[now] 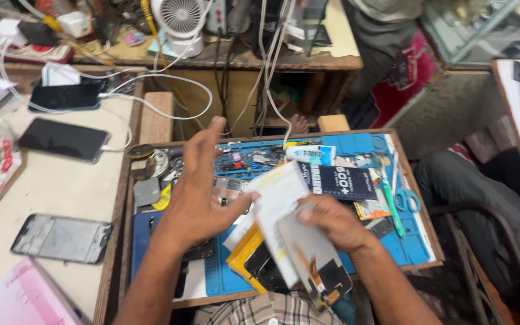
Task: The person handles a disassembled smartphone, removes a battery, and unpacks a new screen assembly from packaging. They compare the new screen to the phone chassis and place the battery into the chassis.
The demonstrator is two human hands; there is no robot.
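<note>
My right hand [334, 222] grips a flat phone screen panel [317, 259] together with a white flat box or sleeve [279, 198], held tilted above the blue work mat [413, 241]. My left hand [200, 186] has its fingers spread and its thumb touching the white sleeve's left edge. A yellow packet [242, 256] and a dark phone part [260, 268] lie on the mat under the held items.
The wooden tray [124, 198] holds small parts, a dark box [338, 180], a green-handled tool [391, 207], scissors [409, 200]. Phones [64, 139] [61, 238] lie on the left table with white cables [151, 102]. A small fan [180, 21] stands behind. Another person's leg [476, 180] is at right.
</note>
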